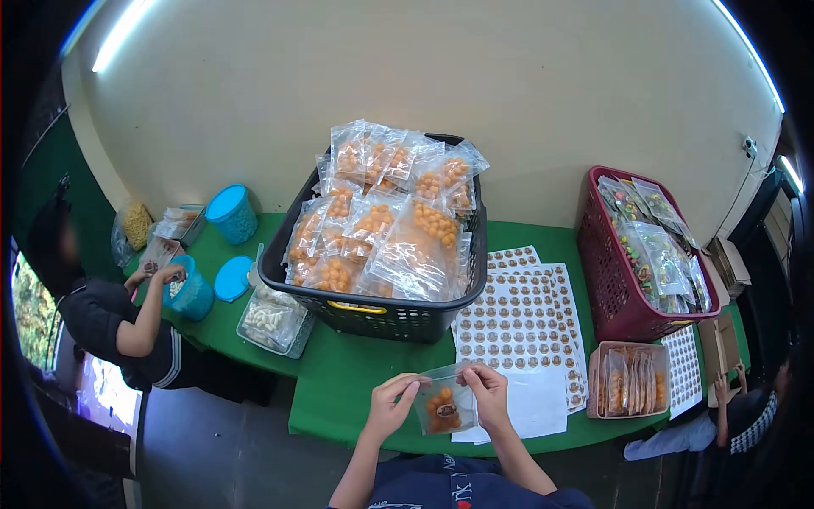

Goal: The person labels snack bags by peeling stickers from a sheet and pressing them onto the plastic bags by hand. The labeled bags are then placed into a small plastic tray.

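Left hand (392, 405): fingers pinched shut on the left edge of a pouch (443, 409).
Right hand (489, 394): fingers closed on the pouch's top right corner.
Pouch: small and clear, with orange balls inside and a round sticker on its front; it was held upright between both hands, just above the near edge of the table (339, 373).
Table: a long top under a green cloth, set against the wall.
On it, near: a white sheet (534, 403) lay just beside the right hand, with sticker sheets (517, 322) behind it.
On it, farther: a black basket (390, 318) was heaped with the same pouches, and a red basket (610, 305) stood at the right.
Left end: blue tubs (231, 214) stood there, and a seated co-worker (110, 318) had a hand in one.
Room: a plain cream wall (424, 76), light tubes (127, 30) overhead and a grey floor (212, 441).
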A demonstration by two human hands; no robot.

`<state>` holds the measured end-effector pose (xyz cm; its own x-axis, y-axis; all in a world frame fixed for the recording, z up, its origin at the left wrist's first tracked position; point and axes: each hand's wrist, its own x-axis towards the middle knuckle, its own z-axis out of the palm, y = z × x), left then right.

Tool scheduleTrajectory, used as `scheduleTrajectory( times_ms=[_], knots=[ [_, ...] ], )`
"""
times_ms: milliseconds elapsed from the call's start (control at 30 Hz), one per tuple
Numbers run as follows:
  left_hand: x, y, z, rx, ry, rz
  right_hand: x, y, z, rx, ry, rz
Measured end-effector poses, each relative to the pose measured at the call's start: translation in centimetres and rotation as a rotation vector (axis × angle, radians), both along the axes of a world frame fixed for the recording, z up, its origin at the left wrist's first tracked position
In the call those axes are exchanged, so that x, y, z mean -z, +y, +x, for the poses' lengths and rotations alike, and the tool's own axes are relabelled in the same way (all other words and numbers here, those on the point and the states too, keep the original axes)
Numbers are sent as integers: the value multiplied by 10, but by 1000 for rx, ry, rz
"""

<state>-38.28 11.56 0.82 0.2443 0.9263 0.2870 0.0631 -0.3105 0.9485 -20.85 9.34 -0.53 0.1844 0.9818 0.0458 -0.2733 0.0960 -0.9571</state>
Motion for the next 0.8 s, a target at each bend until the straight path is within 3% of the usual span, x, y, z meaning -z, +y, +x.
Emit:
scheduleTrajectory(
  times_ms=[133, 233, 333, 467, 567, 667, 733, 800],
  knots=[
    [9, 5, 0, -33, 44, -22, 2, 3, 5, 51, -74, 30],
    [12, 9, 1, -198, -24, -39, 2, 11, 20, 143, -183, 14],
    [8, 4, 6, 34, 95, -74, 1, 10, 14, 150, -294, 95],
    [9, -1, 27, -15, 212, 136, -8, -2, -22, -28, -466, 183],
    [5, 2, 24, -53, 22, -37, -17, -2, -23, 35, -775, 371],
    [1, 4, 20, -96, -40, -12, -22, 2, -16, 257, -550, 206],
    [-4, 4, 17, 9, -50, 4, -23, 8, -13, 185, -299, 147],
    [7, 3, 19, 29, -35, -33, -14, 6, -2, -131, -139, 25]
  ],
)
